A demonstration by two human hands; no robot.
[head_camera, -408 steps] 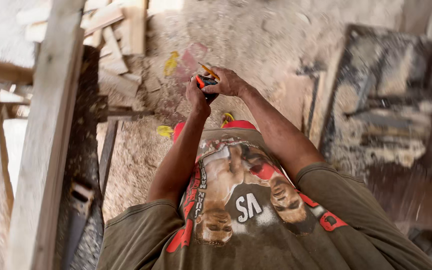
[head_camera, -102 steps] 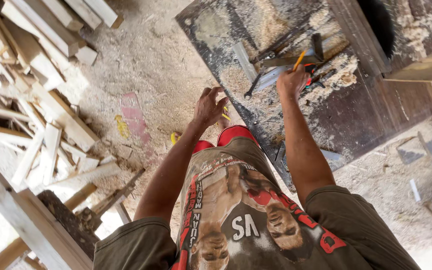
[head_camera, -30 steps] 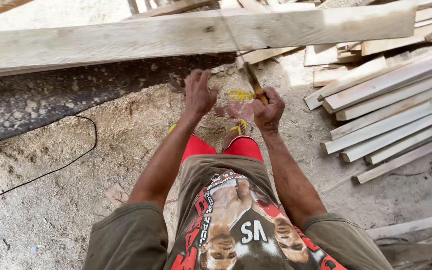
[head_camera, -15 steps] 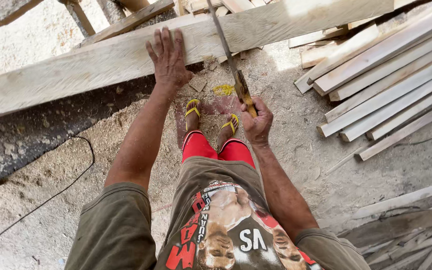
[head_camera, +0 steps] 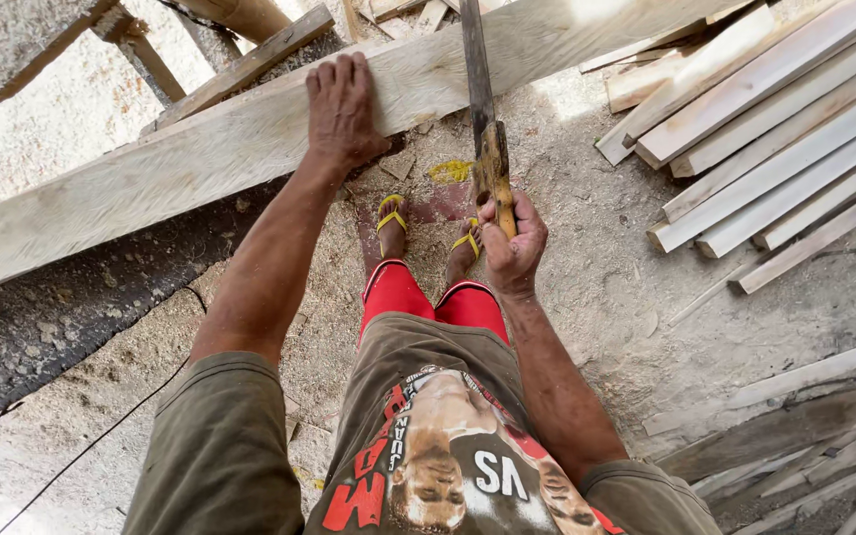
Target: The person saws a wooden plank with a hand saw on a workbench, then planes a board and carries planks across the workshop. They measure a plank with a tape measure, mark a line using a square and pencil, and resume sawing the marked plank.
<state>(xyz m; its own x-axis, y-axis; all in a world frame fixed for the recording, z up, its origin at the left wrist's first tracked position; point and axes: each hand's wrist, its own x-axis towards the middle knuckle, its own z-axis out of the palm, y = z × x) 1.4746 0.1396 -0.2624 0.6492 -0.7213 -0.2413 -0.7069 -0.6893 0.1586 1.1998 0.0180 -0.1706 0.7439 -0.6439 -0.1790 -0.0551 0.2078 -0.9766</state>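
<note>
A long pale wooden plank runs across the view from lower left to upper right. My left hand lies flat on its near edge, fingers spread, pressing down. My right hand grips the wooden handle of a hand saw. The saw's dark blade reaches up and across the plank just right of my left hand. My feet in yellow sandals stand on sawdust below the plank.
A stack of cut pale boards lies on the ground at the right. More planks lie at the lower right. A thin black cable crosses the sandy ground at the lower left. Timber frame pieces stand behind the plank.
My left hand has settled flat on the plank. My right hand has brought the saw up so its blade lies across the plank. The view has closed in on the plank.
</note>
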